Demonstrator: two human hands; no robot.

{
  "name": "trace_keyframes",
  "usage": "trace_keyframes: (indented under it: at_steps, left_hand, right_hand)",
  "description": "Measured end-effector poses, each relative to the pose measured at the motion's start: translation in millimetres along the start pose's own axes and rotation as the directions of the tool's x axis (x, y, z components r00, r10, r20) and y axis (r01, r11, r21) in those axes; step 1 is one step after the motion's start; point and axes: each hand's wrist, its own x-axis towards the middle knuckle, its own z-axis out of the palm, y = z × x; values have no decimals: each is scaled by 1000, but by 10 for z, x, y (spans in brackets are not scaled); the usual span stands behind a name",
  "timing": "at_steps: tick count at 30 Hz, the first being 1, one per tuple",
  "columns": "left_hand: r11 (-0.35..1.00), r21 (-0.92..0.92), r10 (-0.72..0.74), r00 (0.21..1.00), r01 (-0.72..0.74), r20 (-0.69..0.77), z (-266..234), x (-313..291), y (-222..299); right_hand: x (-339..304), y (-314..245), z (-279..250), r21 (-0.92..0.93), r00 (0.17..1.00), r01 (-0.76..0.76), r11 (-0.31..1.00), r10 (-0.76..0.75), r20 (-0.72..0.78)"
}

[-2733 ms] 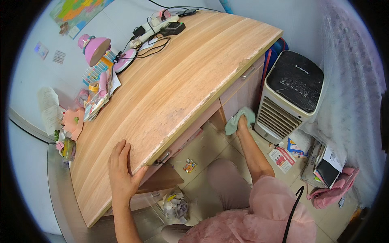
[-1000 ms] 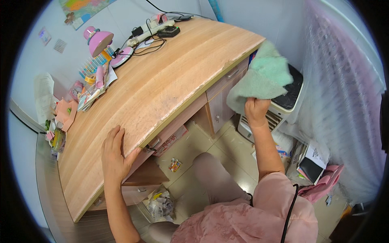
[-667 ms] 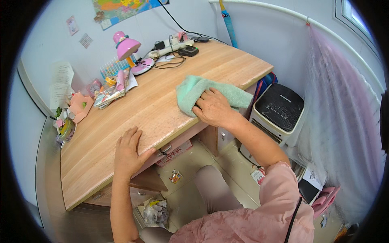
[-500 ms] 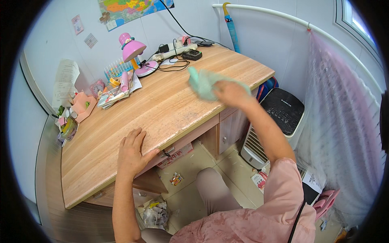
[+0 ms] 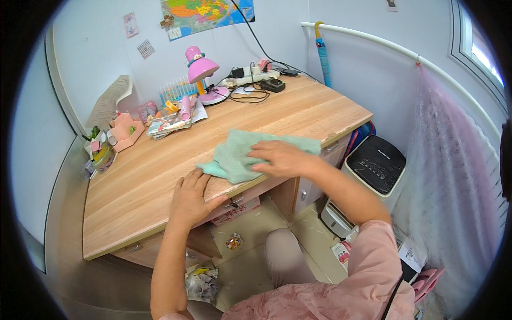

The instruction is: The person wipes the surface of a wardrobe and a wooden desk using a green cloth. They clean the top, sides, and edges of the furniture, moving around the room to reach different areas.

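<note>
A pale green cloth (image 5: 234, 154) lies spread and wrinkled on the wooden desk (image 5: 144, 197), near its front edge. On top of it, my right hand (image 5: 284, 159) presses down with the fingers bent over the fabric, the thumb side partly hidden. My left hand (image 5: 192, 204) rests on the desk's front edge, fingers stretched and thumb apart, holding nothing. Its fingertips are close to the cloth's left corner. The wood along the front edge looks worn.
At the desk's back stand a pink lamp (image 5: 202, 68), a power strip (image 5: 248, 79) with tangled cables, and papers (image 5: 168, 124). A pink organizer (image 5: 127, 133) and a plant jar (image 5: 103, 158) sit at the left. Right of the desk stands an air cooler (image 5: 376, 164).
My right hand has brought the cloth left and nearer, from the desk's right part to beside my left hand. The cloth is now spread wider. The whole view has shifted slightly.
</note>
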Motion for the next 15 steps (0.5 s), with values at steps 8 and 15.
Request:
trace_keyframes:
  at_steps: [8, 15]
  left_hand:
    - [999, 11, 30, 999, -30, -29, -44, 21, 78]
    - [999, 37, 32, 999, -31, -17, -2, 30, 70]
  right_hand:
    - [-1008, 2380, -750, -71, 316, -946, 316, 854, -412]
    - [122, 1682, -201, 216, 805, -572, 791, 592, -40]
